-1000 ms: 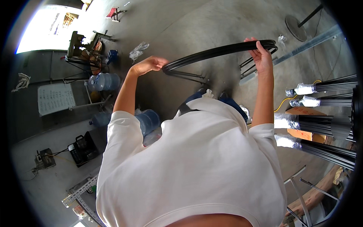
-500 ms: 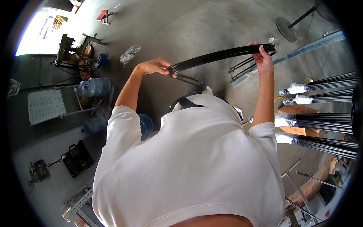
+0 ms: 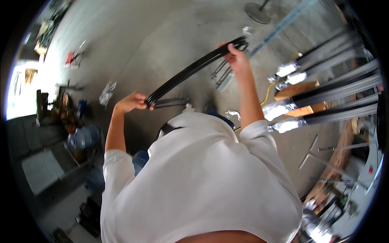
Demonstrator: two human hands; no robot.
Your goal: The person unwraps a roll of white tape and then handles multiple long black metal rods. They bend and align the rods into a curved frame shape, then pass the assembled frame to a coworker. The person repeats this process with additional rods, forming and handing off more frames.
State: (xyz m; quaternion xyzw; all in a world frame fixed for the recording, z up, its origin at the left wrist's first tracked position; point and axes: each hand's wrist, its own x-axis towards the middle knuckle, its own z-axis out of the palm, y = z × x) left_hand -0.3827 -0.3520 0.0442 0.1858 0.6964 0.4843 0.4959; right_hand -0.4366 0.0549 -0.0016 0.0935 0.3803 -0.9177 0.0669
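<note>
A bundle of long black rods or tubes (image 3: 188, 72) stretches between my two hands, slanting up from left to right and looking bowed in the fisheye picture. My left hand (image 3: 133, 102) closes on its lower left end. Near the upper right end, my right hand (image 3: 236, 58) grips the bundle with the thumb across the near side. Whether the pieces are solid or hollow I cannot tell. Beneath the bundle, a low frame with thin dark bars (image 3: 168, 103) shows near the floor.
At right lie several black rod bundles (image 3: 336, 83) with shiny wrapped ends, over a cardboard box (image 3: 298, 90). A metal beam (image 3: 279, 27) runs along the floor toward a round stand base (image 3: 257, 13). To the left are a large water bottle (image 3: 86, 137) and crumpled clear plastic (image 3: 107, 94).
My view has turned toward the right, so the surroundings swing round in the picture. The held bundle now tilts more steeply, its right end higher; both hands keep hold of it.
</note>
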